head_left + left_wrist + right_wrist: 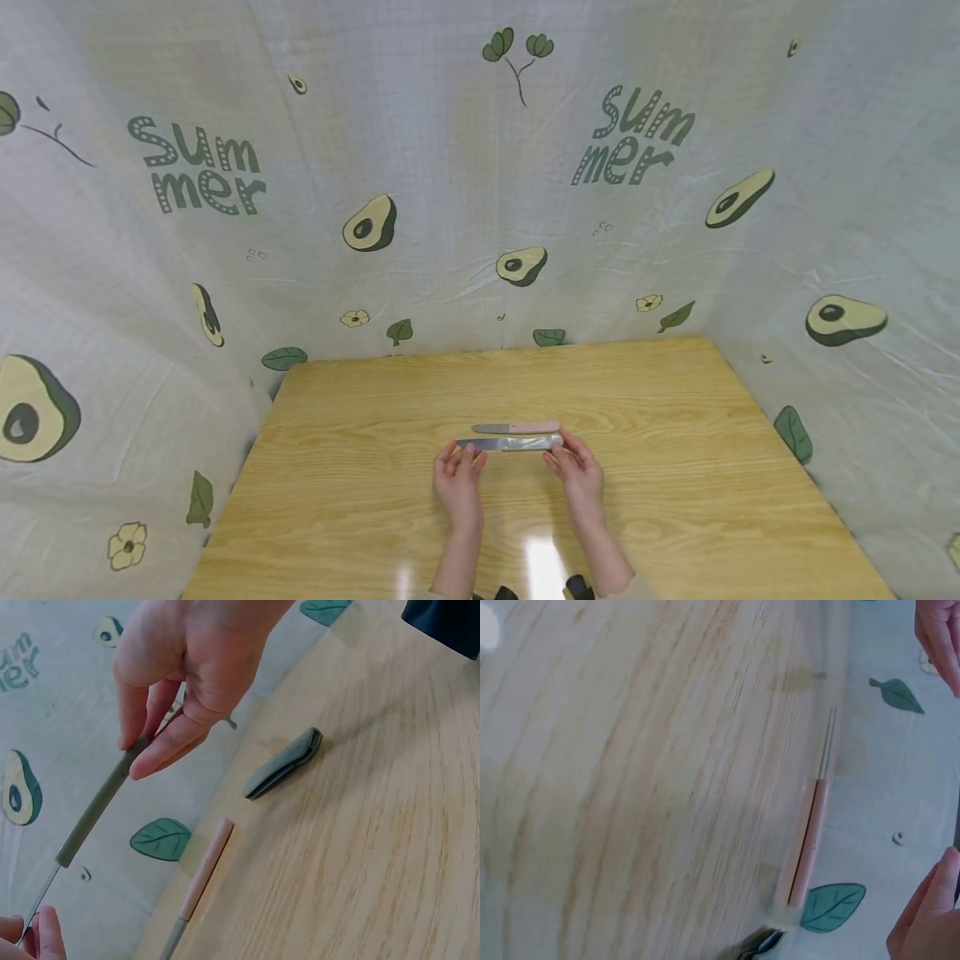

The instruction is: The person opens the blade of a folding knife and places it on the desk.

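Observation:
A knife with a grey-green handle point(96, 808) is held level between my two hands, over the near side of a pink-handled knife point(534, 427). My left hand point(457, 483) pinches its blade point(487, 444) toward the tip. At the other end, the fingertips of my right hand point(581, 479) grip the butt of the handle. The pink-handled knife lies on the wooden table, its blade pointing left in the head view. Just past its handle end in the left wrist view lies a dark green folded piece point(285, 763), which the head view does not show.
The wooden table point(360, 417) is enclosed at the back and both sides by a pale curtain point(450, 167) printed with avocados, leaves and lettering. Light glares off the tabletop between my forearms. Black straps show at the bottom edge of the head view.

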`<state>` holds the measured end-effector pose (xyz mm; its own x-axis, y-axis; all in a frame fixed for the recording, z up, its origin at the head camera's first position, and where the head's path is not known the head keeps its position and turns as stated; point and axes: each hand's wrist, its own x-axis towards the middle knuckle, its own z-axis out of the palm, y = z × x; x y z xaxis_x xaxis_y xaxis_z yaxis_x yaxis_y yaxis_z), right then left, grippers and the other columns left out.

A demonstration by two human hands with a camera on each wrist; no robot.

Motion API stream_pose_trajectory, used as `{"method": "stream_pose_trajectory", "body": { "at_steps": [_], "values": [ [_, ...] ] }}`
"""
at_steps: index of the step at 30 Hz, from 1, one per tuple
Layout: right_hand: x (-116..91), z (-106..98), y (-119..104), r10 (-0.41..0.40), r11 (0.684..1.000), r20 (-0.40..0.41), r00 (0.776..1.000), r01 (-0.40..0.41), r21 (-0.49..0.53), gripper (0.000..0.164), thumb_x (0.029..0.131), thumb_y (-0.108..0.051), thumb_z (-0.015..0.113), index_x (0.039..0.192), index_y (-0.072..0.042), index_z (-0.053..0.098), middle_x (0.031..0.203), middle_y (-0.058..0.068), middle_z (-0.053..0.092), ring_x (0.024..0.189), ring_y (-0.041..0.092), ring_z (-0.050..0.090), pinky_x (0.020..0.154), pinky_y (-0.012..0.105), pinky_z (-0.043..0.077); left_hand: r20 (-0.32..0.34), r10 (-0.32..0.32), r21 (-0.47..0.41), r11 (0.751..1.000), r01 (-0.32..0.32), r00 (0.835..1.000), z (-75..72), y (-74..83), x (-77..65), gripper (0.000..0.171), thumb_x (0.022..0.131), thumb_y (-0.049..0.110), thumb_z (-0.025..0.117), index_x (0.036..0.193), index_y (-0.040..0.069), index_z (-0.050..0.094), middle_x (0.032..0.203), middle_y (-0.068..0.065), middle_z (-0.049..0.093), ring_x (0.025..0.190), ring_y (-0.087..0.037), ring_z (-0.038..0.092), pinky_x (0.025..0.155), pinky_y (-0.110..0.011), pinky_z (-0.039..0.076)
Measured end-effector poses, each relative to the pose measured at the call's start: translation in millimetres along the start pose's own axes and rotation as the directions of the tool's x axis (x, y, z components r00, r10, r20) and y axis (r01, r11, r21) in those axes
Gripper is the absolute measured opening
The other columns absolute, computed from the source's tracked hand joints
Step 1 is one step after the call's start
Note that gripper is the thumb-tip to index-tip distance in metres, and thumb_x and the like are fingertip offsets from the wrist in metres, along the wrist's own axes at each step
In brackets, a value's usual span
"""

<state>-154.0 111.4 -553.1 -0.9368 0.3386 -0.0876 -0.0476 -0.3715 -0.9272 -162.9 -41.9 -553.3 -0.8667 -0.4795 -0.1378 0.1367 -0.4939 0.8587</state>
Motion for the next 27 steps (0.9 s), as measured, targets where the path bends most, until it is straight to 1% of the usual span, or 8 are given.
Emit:
{"method": "stream_pose_trajectory", "body": {
  "at_steps": [3, 7, 11, 18, 21, 24, 25, 27],
  "values": [
    [1, 0, 2, -0.011, 0.999, -0.042, 0.999, 0.009, -0.045, 0.043, 0.095, 0.006, 0.057, 0.133, 0.019, 0.042, 0.114, 0.009, 0.050, 0.091, 0.004, 0.062, 0.085, 0.021, 0.056, 0.015, 0.019, 0.035, 0.999, -0.019, 1.000, -0.5, -3.0, -1.6, 0.035, 0.092, -0.007, 0.059, 0.122, -0.015, 0.044, 0.092, -0.010, 0.057, 0.081, -0.012, 0.067, 0.080, -0.031, 0.060],
    [2, -1, 4, -0.031, 0.995, -0.085, 0.996, 0.022, -0.098, 0.042, 0.093, 0.006, 0.059, 0.132, 0.018, 0.046, 0.119, 0.016, 0.046, 0.088, 0.001, 0.059, 0.082, 0.017, 0.056, 0.046, 0.028, 0.066, 0.997, -0.031, 0.999, -2.7, -6.2, -2.8, 0.038, 0.090, -0.010, 0.059, 0.124, -0.017, 0.043, 0.093, -0.012, 0.059, 0.080, -0.010, 0.066, 0.079, -0.030, 0.060],
    [3, -4, 4, -0.032, 0.987, -0.067, 0.997, 0.021, -0.158, 0.043, 0.093, 0.003, 0.061, 0.132, 0.016, 0.047, 0.119, 0.021, 0.046, 0.088, 0.000, 0.059, 0.084, 0.016, 0.055, 0.075, 0.019, 0.098, 0.995, -0.026, 0.997, -8.0, -10.0, -0.5, 0.040, 0.092, -0.007, 0.060, 0.126, -0.018, 0.043, 0.096, -0.014, 0.059, 0.082, -0.011, 0.066, 0.080, -0.030, 0.060],
    [1, -11, 2, 0.070, 0.962, -0.013, 0.997, -0.071, -0.265, 0.051, 0.097, -0.011, 0.061, 0.139, 0.011, 0.043, 0.131, 0.025, 0.046, 0.092, -0.002, 0.059, 0.089, 0.014, 0.051, 0.084, -0.042, 0.222, 0.975, 0.022, 0.996, -17.4, -16.9, 6.3, 0.042, 0.092, -0.002, 0.062, 0.127, -0.018, 0.045, 0.100, -0.017, 0.057, 0.087, -0.020, 0.067, 0.082, -0.031, 0.059],
    [1, -14, 2, 0.095, 0.943, -0.003, 0.996, -0.091, -0.319, 0.055, 0.097, -0.016, 0.062, 0.138, 0.013, 0.041, 0.131, 0.027, 0.048, 0.095, 0.005, 0.061, 0.096, 0.027, 0.052, 0.096, -0.084, 0.268, 0.962, 0.056, 0.992, -22.3, -18.6, 9.7, 0.043, 0.092, -0.002, 0.063, 0.128, -0.018, 0.045, 0.103, -0.018, 0.056, 0.093, -0.025, 0.066, 0.084, -0.032, 0.059],
    [1, -16, 3, 0.132, 0.920, 0.017, 0.991, -0.116, -0.374, 0.059, 0.096, -0.019, 0.064, 0.139, 0.014, 0.040, 0.131, 0.028, 0.050, 0.100, 0.017, 0.063, 0.099, 0.038, 0.051, 0.111, -0.107, 0.324, 0.944, 0.066, 0.988, -27.4, -20.3, 13.8, 0.045, 0.091, 0.000, 0.065, 0.128, -0.017, 0.047, 0.103, -0.019, 0.055, 0.093, -0.024, 0.066, 0.084, -0.031, 0.059],
    [2, -17, 4, 0.138, 0.917, 0.030, 0.990, -0.117, -0.382, 0.061, 0.095, -0.020, 0.064, 0.139, 0.015, 0.039, 0.132, 0.030, 0.050, 0.102, 0.020, 0.063, 0.098, 0.038, 0.052, 0.114, -0.114, 0.344, 0.937, 0.069, 0.987, -28.8, -20.5, 15.3, 0.046, 0.091, 0.000, 0.066, 0.129, -0.017, 0.047, 0.103, -0.019, 0.056, 0.090, -0.022, 0.065, 0.082, -0.029, 0.059],
    [3, -18, 5, 0.153, 0.908, 0.053, 0.987, -0.119, -0.402, 0.063, 0.095, -0.020, 0.065, 0.139, 0.016, 0.039, 0.134, 0.032, 0.049, 0.104, 0.026, 0.063, 0.094, 0.034, 0.053, 0.123, -0.110, 0.409, 0.911, 0.050, 0.986, -31.2, -20.8, 18.6, 0.048, 0.089, 0.002, 0.069, 0.128, -0.017, 0.048, 0.100, -0.018, 0.058, 0.084, -0.018, 0.065, 0.078, -0.026, 0.060]
  ]
}}
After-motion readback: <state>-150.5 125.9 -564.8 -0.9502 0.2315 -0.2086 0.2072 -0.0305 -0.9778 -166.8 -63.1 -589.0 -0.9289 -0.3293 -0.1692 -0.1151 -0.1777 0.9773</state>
